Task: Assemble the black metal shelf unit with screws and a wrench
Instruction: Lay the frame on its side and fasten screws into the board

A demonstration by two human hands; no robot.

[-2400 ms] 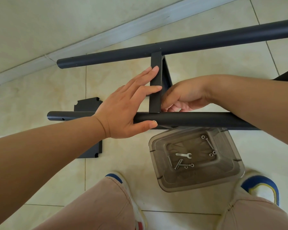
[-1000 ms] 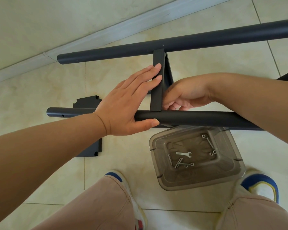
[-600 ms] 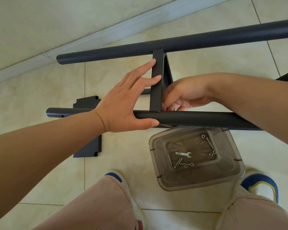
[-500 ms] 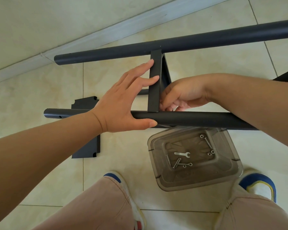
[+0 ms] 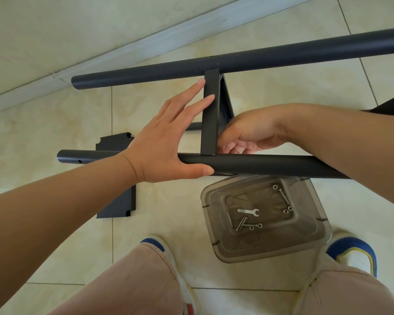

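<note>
A single head-worn camera looks steeply down and forward, close over the person's knees and shoes, taking in the tiled floor [image 5: 55,123] up to the wall's base.

Floor [image 5: 55,123]: pale glossy tiles with thin grout lines. A light skirting strip [image 5: 146,44] runs diagonally across the upper left, at the base of a pale wall [image 5: 66,26]. A clear plastic bin [image 5: 321,237] stands on the tiles between two shoes. Left shoe [image 5: 166,248]: white with a blue toe. Right shoe [image 5: 355,253]: white, blue and yellow. Pinkish trouser legs [image 5: 132,283] cover both shoes from below.
</note>
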